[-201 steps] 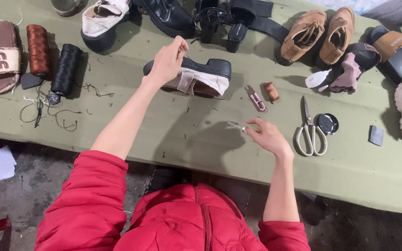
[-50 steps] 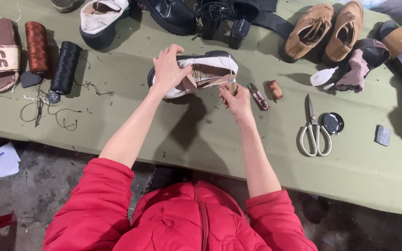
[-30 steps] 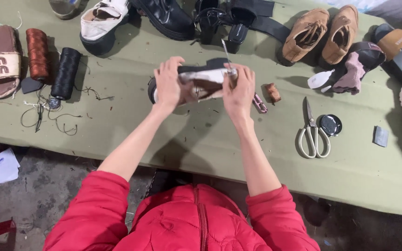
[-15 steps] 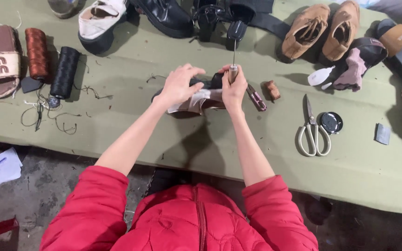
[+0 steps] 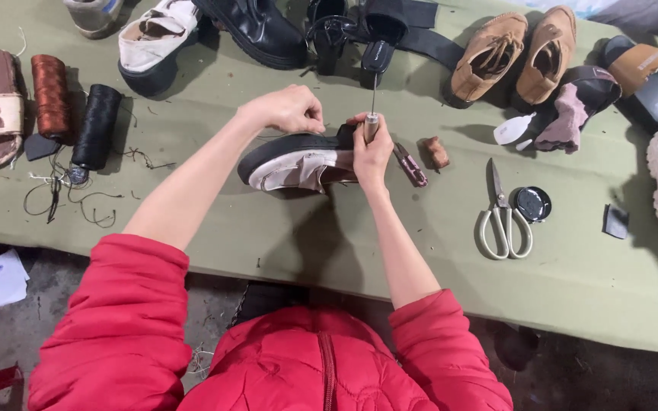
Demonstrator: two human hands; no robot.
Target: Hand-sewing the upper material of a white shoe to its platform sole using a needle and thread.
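So your left hand clamps the platform shoe on its side mid-table, fingers curled over the sole to steady it, while your right hand fists the awl, tip at 12 o'clock. Scissors wait at 3 o'clock.

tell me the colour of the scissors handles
White, or off-white; the scissors show best in the head view.

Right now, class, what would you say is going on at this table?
A person in a red jacket is working on a shoe with a white upper and thick black sole, lying on its side on a green table. The left hand steadies the sole from above, while the right hand holds a wooden-handled awl upright at the shoe's end. Scissors, thread spools and other shoes lie around.
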